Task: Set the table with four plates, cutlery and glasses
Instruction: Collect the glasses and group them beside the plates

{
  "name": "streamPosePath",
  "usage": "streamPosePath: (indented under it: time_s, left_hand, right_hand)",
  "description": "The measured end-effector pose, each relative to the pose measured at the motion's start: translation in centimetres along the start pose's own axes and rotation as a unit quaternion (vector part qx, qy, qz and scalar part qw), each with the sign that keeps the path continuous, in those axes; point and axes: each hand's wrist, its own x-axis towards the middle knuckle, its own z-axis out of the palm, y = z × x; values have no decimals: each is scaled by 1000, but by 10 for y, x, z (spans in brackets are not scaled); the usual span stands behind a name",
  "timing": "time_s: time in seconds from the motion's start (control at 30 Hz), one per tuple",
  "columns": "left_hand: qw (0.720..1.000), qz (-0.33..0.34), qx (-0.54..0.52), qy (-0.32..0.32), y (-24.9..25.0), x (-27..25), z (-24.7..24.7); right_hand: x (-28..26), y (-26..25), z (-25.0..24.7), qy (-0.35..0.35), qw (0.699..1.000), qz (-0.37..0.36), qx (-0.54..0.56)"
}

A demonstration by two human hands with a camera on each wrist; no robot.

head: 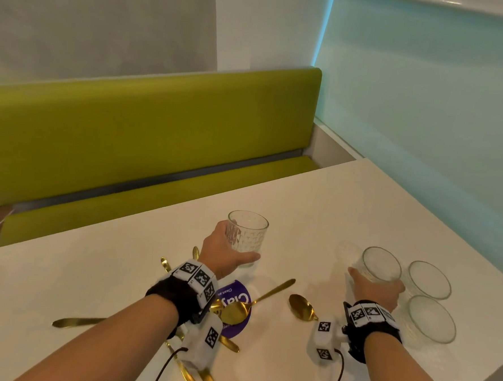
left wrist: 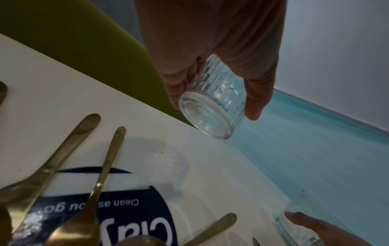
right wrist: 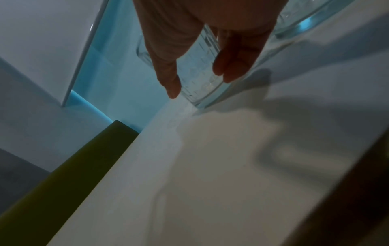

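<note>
The head view is brightly, evenly lit, with teal glow cast from the right. Both wrist views are rendered dim, soft-focused, edge-warped and shadowed.

Spoons (head: 238,308) lie left of the glasses (head: 429,279) — all on the table (head: 317,200).

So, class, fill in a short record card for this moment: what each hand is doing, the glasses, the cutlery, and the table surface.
left hand: grips a patterned glass, lifted off the table
right hand: fingers curled around a second glass standing on the table
other glasses: two more, upright, at the right hand's side
cutlery: gold spoons, scattered loosely
table: white, with a round purple sticker
</note>
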Motion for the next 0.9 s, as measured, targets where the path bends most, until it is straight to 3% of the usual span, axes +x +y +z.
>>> streamPosePath:
  time_s: [0.27, 0.47, 0.7, 0.9]
  left_hand:
    - [1000, -20, 3, 5, -15, -7, -8]
    - [1000, -6, -24, 12, -24, -31, -32]
    - [996, -5, -82, 36, -64, -80, -89]
    - [995, -21, -79, 64, -139, -138, -162]
  right_hand:
    - [-10, -2, -3, -28, 999, -32, -10]
    - [-57, -14, 4, -113, 989, -98, 8]
    - [-167, -14, 11, -255, 945, -202, -21]
    - [-301, 23, 20, -369, 903, -209, -62]
